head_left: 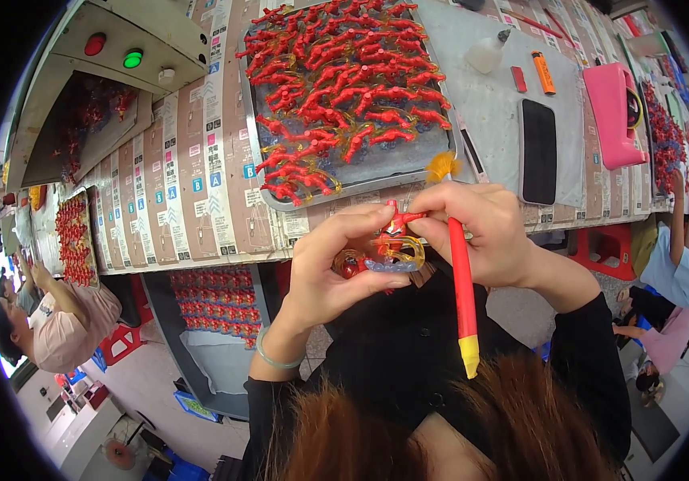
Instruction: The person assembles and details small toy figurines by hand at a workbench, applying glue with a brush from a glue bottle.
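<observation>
My left hand [330,268] pinches a small red and clear-amber plastic figure [384,250] just below the table's near edge. My right hand [480,232] touches the same figure with its fingertips and also grips a red paintbrush [461,280] with a yellow end and an orange bristle tuft [441,166] pointing up. Above the hands, a grey metal tray [280,192] lies on the table, filled with several red figures [344,88] of the same kind.
A black phone [538,151], an orange lighter [543,72], a small white bottle [487,53] and a pink case [613,112] lie to the right. A machine box with red and green buttons [112,48] stands at left. Other people sit at both sides [56,321], [681,272].
</observation>
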The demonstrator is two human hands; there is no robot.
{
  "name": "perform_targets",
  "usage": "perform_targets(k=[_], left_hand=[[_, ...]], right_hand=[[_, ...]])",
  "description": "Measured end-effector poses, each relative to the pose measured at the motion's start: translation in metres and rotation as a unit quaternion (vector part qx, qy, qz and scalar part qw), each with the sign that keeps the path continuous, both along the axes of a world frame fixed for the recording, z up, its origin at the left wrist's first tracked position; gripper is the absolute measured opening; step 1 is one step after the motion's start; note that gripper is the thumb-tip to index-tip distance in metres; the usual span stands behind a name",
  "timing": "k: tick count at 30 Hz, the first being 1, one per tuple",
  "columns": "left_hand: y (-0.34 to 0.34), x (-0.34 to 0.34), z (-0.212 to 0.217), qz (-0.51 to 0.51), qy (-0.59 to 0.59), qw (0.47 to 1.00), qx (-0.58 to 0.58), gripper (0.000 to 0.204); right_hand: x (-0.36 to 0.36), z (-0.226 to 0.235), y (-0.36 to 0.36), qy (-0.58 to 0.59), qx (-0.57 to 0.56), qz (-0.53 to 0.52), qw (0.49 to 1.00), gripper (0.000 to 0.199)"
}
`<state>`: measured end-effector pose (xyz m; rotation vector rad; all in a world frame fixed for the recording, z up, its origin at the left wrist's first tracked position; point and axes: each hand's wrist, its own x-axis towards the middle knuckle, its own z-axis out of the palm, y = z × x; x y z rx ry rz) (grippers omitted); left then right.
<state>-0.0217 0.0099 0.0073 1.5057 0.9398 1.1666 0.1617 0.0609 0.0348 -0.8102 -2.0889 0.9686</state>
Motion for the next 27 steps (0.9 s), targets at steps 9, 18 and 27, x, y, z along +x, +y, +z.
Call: perform_targets(k=[9, 18, 27], left_hand=[[-0.001, 0.003, -0.002, 0.003, -0.011, 1.0, -0.013, 0.054], [-0.009, 0.011, 0.001, 0.006, -0.264, 0.932, -0.247, 0.043], [-0.015, 0.018, 0.008, -0.048, -0.379, 0.849, -0.365, 0.044]], right_hand=[[0.001, 0.001, 0.0, -0.001, -0.017, -0.002, 1.0, 0.011], [0.006, 0.014, 0.005, 0.059, -0.184, -0.08, 0.978, 0.026], [0.005, 0.0, 0.007, 0.162, -0.303, -0.01, 0.939, 0.018]])
